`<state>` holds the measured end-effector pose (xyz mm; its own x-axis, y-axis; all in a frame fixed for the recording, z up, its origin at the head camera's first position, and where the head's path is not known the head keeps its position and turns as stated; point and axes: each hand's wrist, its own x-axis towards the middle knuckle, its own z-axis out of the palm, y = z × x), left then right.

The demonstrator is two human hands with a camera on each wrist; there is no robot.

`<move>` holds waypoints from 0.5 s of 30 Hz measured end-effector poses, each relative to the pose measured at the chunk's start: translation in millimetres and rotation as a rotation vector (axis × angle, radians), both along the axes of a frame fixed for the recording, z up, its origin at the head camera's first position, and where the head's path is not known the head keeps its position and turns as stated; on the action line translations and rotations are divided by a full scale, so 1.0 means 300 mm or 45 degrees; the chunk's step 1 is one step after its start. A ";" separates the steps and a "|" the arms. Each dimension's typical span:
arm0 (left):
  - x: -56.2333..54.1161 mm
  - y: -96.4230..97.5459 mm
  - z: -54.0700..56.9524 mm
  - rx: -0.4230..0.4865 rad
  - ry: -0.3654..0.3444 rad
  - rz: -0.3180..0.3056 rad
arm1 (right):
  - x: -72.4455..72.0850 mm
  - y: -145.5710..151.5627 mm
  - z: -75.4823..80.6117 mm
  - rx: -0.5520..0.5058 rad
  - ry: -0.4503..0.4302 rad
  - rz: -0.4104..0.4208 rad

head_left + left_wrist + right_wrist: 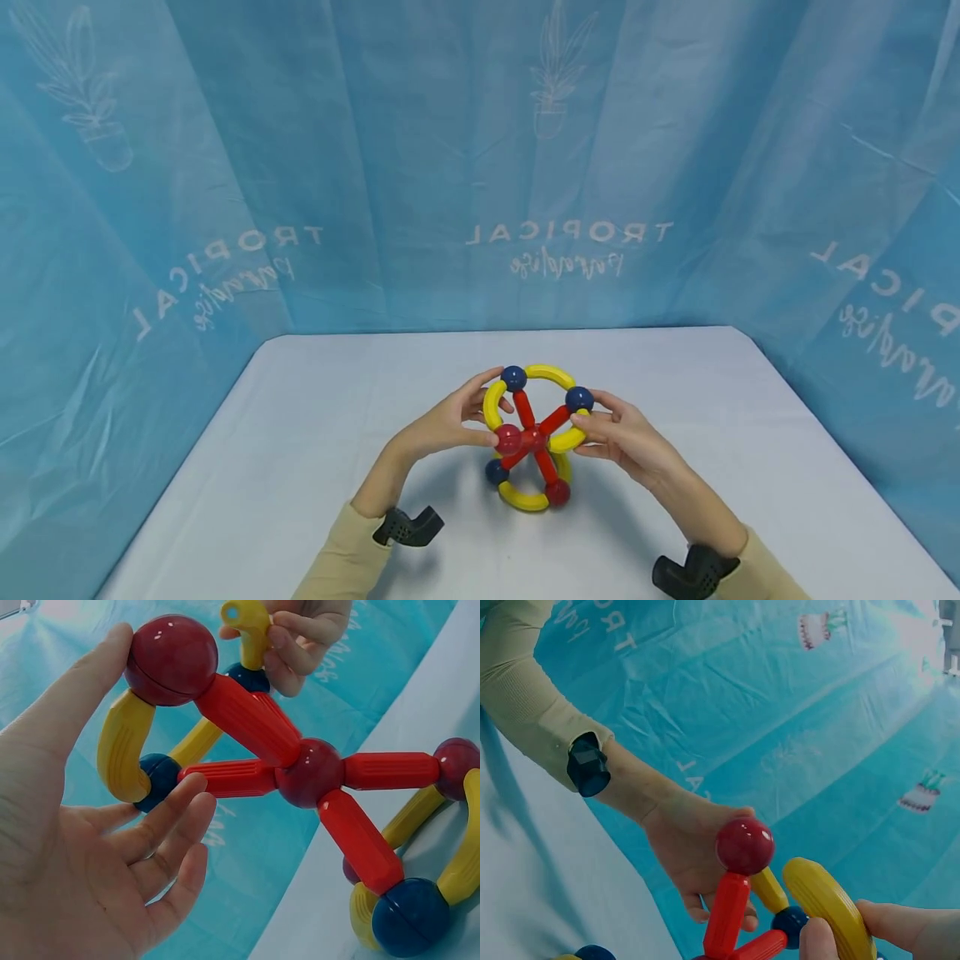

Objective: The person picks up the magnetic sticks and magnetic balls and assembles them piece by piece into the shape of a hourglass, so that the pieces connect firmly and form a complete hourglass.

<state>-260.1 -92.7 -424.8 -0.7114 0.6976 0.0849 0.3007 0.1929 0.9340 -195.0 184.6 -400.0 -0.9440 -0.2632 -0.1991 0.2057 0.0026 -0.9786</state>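
Observation:
A ball-and-rod building toy (534, 439) stands on the table, its straight red rods meeting at a central red ball (309, 773). Yellow curved rods link the outer red and blue balls. My left hand (442, 425) holds its left side, thumb against a red ball (172, 660) and fingers around the upper blue ball (513, 378). My right hand (630, 437) pinches a yellow curved rod (832, 907) between thumb and fingers. One end of that rod meets the right blue ball (579, 400); its other end shows free in the left wrist view.
The toy's lower ring, with a blue ball (497, 472) and a red ball (557, 492), sits on the white tabletop (337, 375). A blue printed curtain (420, 167) encloses the table's back and sides. Dark wrist cameras (408, 527) sit on both wrists.

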 end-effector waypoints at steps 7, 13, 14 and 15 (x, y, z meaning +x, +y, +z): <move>0.017 0.012 -0.013 0.058 -0.163 0.002 | 0.016 -0.027 -0.014 0.003 0.003 -0.085; 0.037 0.027 -0.008 0.091 -0.240 0.027 | 0.030 -0.062 -0.023 0.009 0.001 -0.176; 0.039 0.028 -0.007 0.087 -0.241 0.030 | 0.032 -0.068 -0.024 0.014 0.002 -0.186; 0.041 0.030 -0.004 0.084 -0.243 0.035 | 0.034 -0.073 -0.024 0.018 0.002 -0.198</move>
<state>-247.7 -83.7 -426.1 -0.7375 0.6753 -0.0084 0.1124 0.1350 0.9845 -184.9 162.7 -407.2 -0.9734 -0.1109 -0.2004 0.2032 -0.0152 -0.9790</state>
